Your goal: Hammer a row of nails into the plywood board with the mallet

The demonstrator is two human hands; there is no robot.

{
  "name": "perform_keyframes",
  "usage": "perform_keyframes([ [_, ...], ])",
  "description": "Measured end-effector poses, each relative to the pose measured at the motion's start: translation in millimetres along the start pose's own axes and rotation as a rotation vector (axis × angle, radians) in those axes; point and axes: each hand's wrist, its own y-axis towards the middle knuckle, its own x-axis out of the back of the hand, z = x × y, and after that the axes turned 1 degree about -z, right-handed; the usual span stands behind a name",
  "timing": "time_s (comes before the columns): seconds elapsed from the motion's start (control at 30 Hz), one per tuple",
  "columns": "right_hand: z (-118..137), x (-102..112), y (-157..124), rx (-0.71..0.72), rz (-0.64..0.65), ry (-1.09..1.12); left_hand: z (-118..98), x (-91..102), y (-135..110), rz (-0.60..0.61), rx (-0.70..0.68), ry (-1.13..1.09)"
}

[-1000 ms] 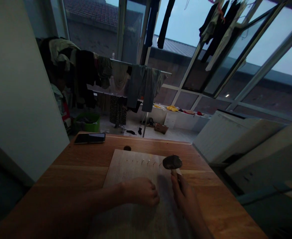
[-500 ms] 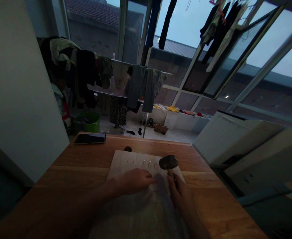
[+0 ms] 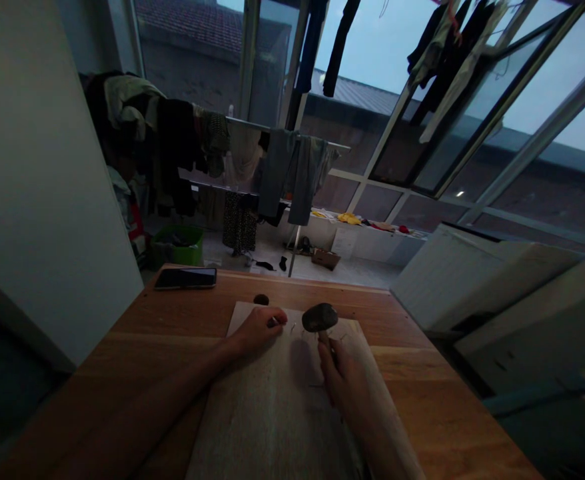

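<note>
My right hand (image 3: 345, 380) is wrapped round the handle of a hammer (image 3: 319, 317) with a thick dark head, raised over the wooden board (image 3: 267, 407). Near the board's far edge, my left hand (image 3: 258, 331) has its fingers curled and pinched together beside the row of nails. What lies between the fingertips, if anything, is too small to make out. A thin nail (image 3: 293, 327) stands in the board just right of those fingers. Other nails are partly hidden by the hammer head and my left hand.
The board rests on a wooden table (image 3: 422, 400). A phone (image 3: 186, 278) lies at the far left corner, and a small dark round object (image 3: 261, 299) sits behind the board. Beyond the table stand a laundry rack (image 3: 342, 145) and a green basket (image 3: 177, 245).
My left hand has moved left and away from me, towards the board's far edge. The hammer in my right hand has shifted left and slightly farther away.
</note>
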Motion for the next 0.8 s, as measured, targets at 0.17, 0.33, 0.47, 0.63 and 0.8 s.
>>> perform_keyframes([
  [0.17, 0.5, -10.7, 6.4, 0.013, 0.054, -0.014, 4.5, -2.7, 0.1, -0.015, 0.007, 0.022],
  [0.33, 9.0, -21.8, 10.0, 0.101, 0.069, -0.057, 3.0, -3.1, -0.5, -0.019, 0.033, -0.005],
  [0.47, 10.2, -28.7, 12.0, 0.135, 0.142, -0.149, -2.0, -0.2, -0.4, -0.007, 0.021, -0.012],
  [0.63, 7.4, -31.9, 10.9, 0.144, 0.152, -0.159, 2.9, -2.0, 0.4, -0.018, 0.011, -0.015],
  [0.8, 5.3, -22.0, 9.9, 0.125, 0.079, -0.115, 4.3, -2.7, -2.0, -0.077, -0.052, 0.094],
])
